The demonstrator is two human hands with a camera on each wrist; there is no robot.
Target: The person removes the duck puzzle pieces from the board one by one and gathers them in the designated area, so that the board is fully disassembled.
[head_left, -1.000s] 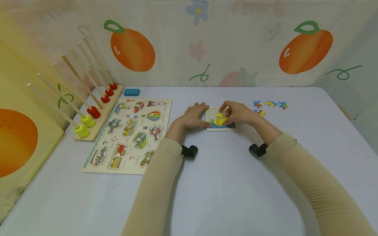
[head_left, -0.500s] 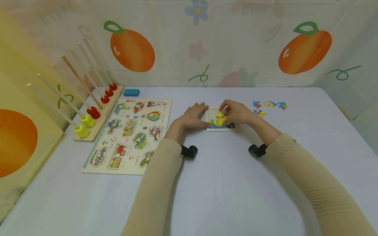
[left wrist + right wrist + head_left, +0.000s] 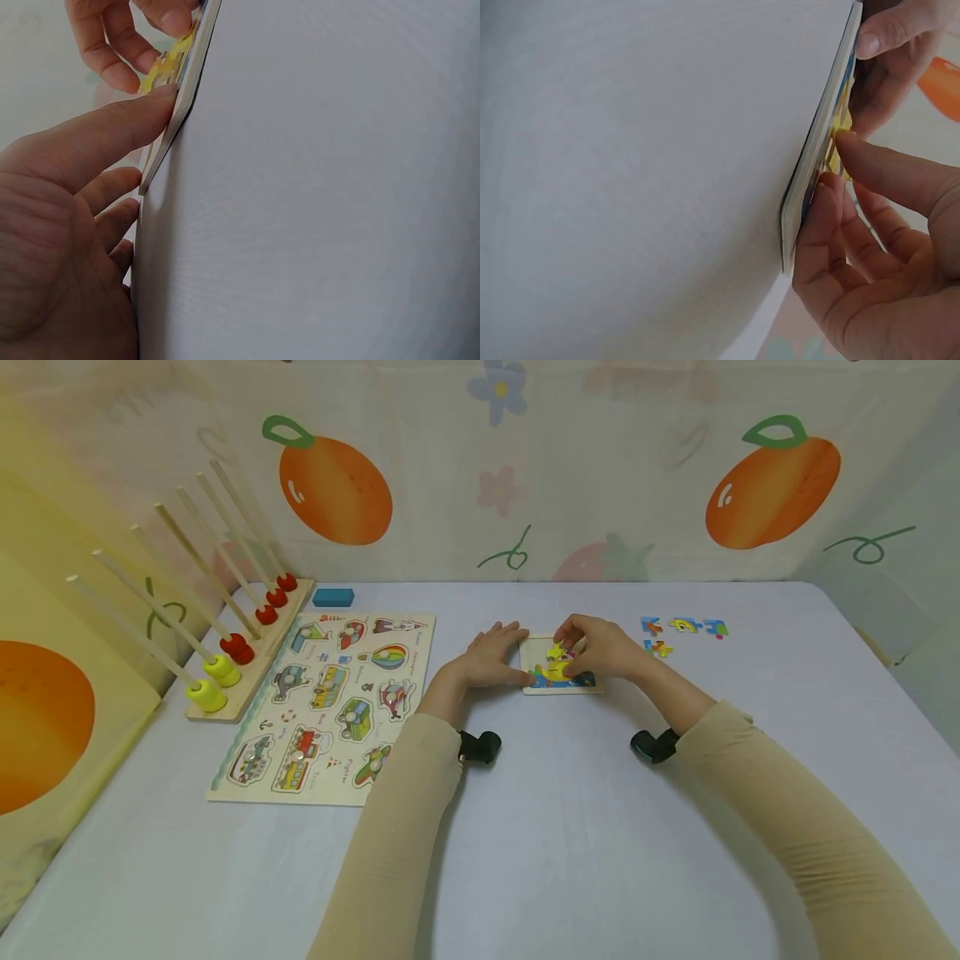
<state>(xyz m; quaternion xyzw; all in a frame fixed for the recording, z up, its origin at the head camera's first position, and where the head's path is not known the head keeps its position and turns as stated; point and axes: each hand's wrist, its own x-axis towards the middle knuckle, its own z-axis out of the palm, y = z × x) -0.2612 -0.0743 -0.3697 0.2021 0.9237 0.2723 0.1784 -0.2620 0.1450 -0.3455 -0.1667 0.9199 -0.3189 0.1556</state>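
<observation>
A small wooden jigsaw tray lies on the white table, its lower part filled with blue and yellow pieces and bare wood showing at upper left. My left hand lies beside it with fingers spread, its thumb pressing on the tray's left edge. Over the tray my right hand has its fingers bent, pinching a yellow jigsaw piece between thumb and fingers. In the right wrist view the right thumb touches that yellow piece, close against the tray surface; its far side is hidden.
Several loose jigsaw pieces lie right of the tray. On the left are a vehicle peg puzzle board, partly under the left sleeve, a bead-rod counting frame with tall rods, and a blue block. A printed cloth hangs behind.
The right hand's fingertips shift very slightly on the yellow piece over the tray. The left hand keeps its place, and the loose pieces stay as they were.
</observation>
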